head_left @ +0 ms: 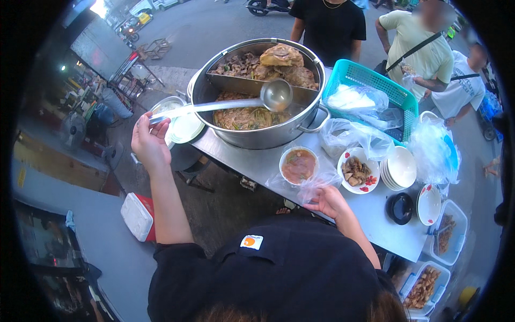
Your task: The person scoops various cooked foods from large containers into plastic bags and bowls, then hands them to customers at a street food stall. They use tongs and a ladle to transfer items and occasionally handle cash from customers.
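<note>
My left hand is closed round the end of a long metal ladle. The ladle's round bowl hangs over the broth side of a large divided metal pot, with its cup tilted into view. Chunks of meat are heaped in the far half of the pot; soup with greens fills the near half. Below the pot, a white bowl of reddish-brown soup stands on the metal table, with thin plastic about it. My right hand pinches a transparent plastic bag beside that bowl.
A flowered bowl of meat pieces, stacked white bowls and a black dish stand on the right. A teal basket holds plastic bags. Several people stand beyond the table. Food tubs sit at lower right, a cooler at left.
</note>
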A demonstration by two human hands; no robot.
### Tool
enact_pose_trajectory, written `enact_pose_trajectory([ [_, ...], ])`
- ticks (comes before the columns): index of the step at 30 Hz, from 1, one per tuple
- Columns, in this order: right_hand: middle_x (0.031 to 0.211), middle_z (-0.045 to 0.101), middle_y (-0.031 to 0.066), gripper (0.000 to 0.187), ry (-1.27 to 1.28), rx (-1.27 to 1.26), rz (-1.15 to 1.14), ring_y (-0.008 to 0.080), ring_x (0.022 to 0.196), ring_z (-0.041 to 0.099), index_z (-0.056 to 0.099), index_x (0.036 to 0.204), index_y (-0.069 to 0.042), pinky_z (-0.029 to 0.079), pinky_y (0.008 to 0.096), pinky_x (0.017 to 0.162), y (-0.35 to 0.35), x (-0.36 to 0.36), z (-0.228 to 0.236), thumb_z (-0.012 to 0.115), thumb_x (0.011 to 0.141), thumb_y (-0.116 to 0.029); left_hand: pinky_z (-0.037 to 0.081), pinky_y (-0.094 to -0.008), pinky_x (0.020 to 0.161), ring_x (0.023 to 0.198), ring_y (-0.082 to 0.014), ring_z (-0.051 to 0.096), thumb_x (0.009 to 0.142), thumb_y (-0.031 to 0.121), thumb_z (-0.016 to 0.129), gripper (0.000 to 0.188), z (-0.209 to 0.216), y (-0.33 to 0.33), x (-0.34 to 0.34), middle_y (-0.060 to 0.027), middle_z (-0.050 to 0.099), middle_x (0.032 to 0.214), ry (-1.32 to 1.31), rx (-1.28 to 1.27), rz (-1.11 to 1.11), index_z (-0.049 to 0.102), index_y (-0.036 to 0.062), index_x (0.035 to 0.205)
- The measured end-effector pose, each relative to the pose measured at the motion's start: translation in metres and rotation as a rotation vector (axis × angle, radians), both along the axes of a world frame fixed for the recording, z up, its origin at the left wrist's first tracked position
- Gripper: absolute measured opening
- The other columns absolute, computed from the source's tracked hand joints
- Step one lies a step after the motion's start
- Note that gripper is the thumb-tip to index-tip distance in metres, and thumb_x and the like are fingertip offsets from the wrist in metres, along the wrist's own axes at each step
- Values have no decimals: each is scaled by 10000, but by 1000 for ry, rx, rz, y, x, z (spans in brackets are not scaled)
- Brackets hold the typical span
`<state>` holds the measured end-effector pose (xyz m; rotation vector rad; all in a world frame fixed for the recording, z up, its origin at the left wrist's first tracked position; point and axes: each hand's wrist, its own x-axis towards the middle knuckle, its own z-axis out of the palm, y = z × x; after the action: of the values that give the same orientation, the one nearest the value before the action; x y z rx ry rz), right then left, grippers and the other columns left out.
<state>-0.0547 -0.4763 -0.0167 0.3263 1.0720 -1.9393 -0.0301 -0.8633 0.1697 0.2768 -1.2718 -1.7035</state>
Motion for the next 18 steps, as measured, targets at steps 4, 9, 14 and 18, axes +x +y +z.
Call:
enact_pose_trajectory([
  [4, 1204, 520, 194, 380, -84, -81, -15, 319, 1085, 552, 401, 1252, -24, 512, 477, 833, -5, -10, -6, 372, 960, -266, 574, -285, 645, 708, -212, 661, 959, 153, 465, 205, -35, 37, -34, -135, 612, 865, 89, -468, 31, 530, -41, 973],
  [9, 1238, 477, 234, 411, -182, -188, -82, 354, 1115, 526, 367, 1263, -1, 489, 494, 888, -18, -12, -9, 345, 971, -290, 533, -326, 712, 823, -261, 638, 810, -39, 603, 143, -84, 40, -60, -138, 623, 932, 82, -1385, 49, 584, -17, 950],
  [14, 1242, 459, 252, 414, -245, -297, -215, 378, 1116, 517, 335, 1260, 12, 470, 498, 927, -40, -3, -5, 347, 975, -288, 516, -333, 738, 855, -285, 623, 747, -78, 623, 232, -116, 19, -30, -119, 618, 963, -133, -1422, -138, 599, 5, 962],
  [18, 1261, 443, 261, 413, -274, -338, -285, 363, 1157, 492, 330, 1262, 27, 456, 471, 950, -57, 1, -2, 338, 978, -273, 455, -394, 881, 1029, -322, 551, 770, -6, 631, 279, -119, 16, -2, -148, 551, 1116, -357, -1442, -179, 574, 17, 1042],
])
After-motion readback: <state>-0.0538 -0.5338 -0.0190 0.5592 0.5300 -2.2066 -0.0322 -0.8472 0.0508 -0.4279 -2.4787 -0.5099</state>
